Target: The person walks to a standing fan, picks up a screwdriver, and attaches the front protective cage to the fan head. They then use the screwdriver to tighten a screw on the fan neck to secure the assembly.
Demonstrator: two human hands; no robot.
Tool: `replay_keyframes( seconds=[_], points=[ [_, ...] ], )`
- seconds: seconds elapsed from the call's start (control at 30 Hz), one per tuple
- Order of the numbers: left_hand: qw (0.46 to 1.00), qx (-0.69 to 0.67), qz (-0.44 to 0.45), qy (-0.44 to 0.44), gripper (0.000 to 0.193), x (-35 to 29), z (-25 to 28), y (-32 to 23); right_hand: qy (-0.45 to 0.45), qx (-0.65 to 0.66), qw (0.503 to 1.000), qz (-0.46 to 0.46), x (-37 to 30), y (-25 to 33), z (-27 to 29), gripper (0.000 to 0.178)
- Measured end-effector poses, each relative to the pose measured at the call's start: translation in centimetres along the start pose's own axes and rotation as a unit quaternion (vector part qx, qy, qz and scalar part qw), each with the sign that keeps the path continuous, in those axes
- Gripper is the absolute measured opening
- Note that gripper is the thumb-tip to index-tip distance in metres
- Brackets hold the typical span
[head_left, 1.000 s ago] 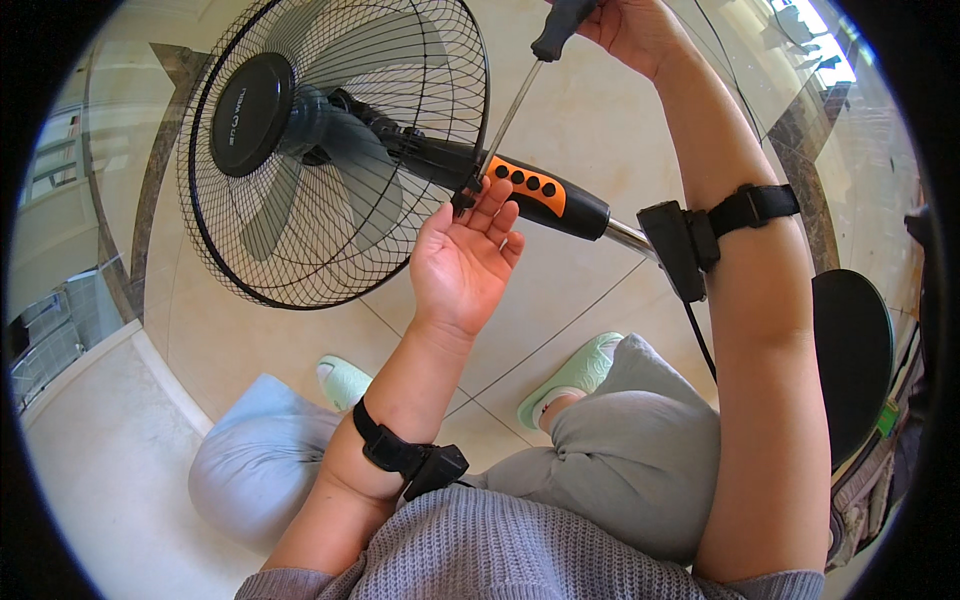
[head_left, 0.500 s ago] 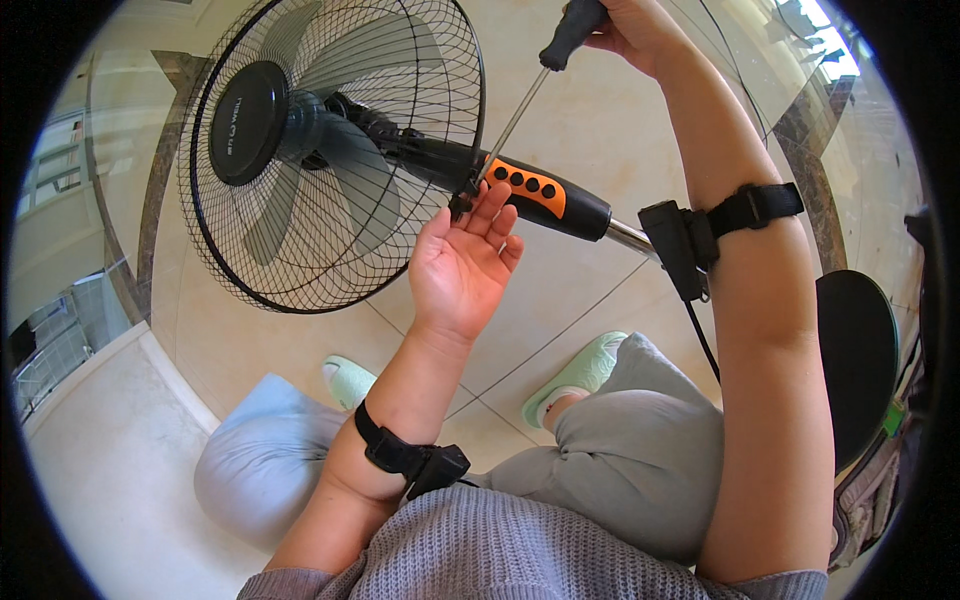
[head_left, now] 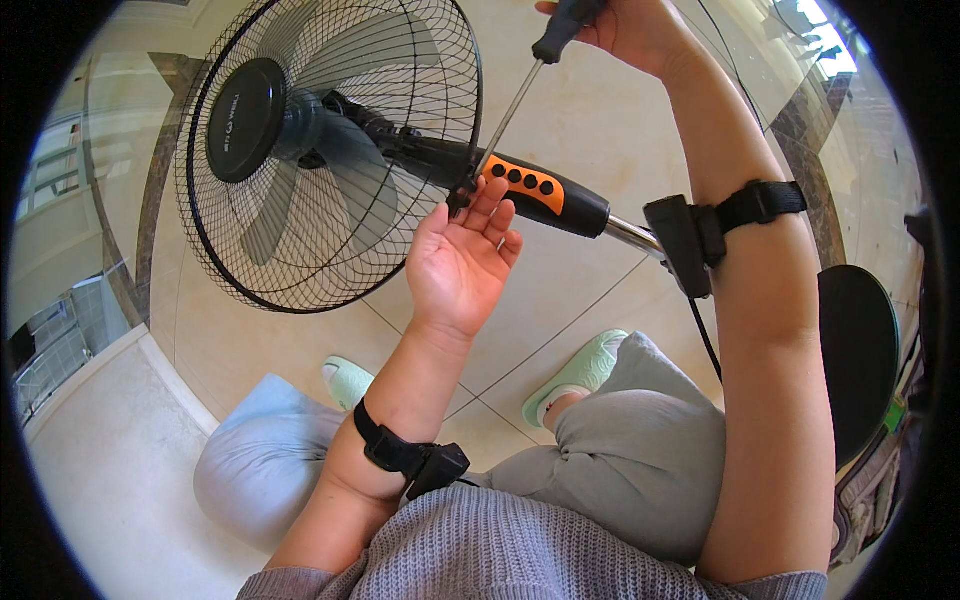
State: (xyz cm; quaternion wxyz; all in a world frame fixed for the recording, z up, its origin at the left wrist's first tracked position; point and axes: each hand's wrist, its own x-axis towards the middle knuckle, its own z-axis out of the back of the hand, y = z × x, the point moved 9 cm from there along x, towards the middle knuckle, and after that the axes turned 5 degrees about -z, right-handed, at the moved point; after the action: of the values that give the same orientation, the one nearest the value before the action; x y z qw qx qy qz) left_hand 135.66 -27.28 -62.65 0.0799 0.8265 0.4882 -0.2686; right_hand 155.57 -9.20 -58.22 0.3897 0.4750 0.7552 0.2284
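My left hand (head_left: 460, 265) was turned palm up beneath the neck of the fan (head_left: 365, 165), its fingers loosely bent and a little apart. The fingertips reached a small black part (head_left: 458, 198) at the neck, just beside the guard (head_left: 330, 302); I could not tell whether thumb and finger were pinching it.

My right hand (head_left: 635, 38) was up at the top edge, wrapped around the dark handle of the screwdriver (head_left: 515, 108), with some of its fingers cut off from view. The shaft slanted down and to the left, and its tip came to the small black part, right above my left fingertips; the exact contact was hidden.

The fan lay tilted across the upper left, over the floor (head_left: 570, 285), its round black cap (head_left: 240, 120) facing left and grey blades showing through the guard. To the right of the neck, an orange panel (head_left: 523, 182) carried four black buttons, and beyond it a metal pole (head_left: 632, 236) ran off behind my right forearm. A black strap (head_left: 762, 202) with a box circled that forearm.

Below, my pale green slippers (head_left: 580, 380) stood on the tiles, and a black disc (head_left: 857, 365) showed past my right elbow.
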Motion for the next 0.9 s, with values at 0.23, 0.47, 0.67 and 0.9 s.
replay_keyframes(
  seconds=[0.23, 0.47, 0.67, 0.9],
  points=[
    [1.0, 0.003, -0.002, -0.003, 0.037, 0.0, -0.1, 0.0, -0.16, -0.155, 0.975, -0.002, 0.5, 0.1, 1.0, 0.024],
    [1.0, -0.009, 0.007, -0.007, 0.036, -0.2, -0.1, 0.2, -0.049, -0.033, 0.998, 0.011, 1.1, 0.2, -0.5, 0.027],
    [1.0, -0.001, -0.001, -0.005, 0.037, -0.1, -0.2, 0.0, -0.035, -0.054, 0.998, 0.021, 1.8, -0.4, 0.7, 0.025],
    [1.0, 0.0, -0.007, -0.006, 0.037, 0.0, -0.2, 0.1, -0.169, -0.159, 0.973, 0.0, 0.6, -0.3, 1.2, 0.018]
  ],
)
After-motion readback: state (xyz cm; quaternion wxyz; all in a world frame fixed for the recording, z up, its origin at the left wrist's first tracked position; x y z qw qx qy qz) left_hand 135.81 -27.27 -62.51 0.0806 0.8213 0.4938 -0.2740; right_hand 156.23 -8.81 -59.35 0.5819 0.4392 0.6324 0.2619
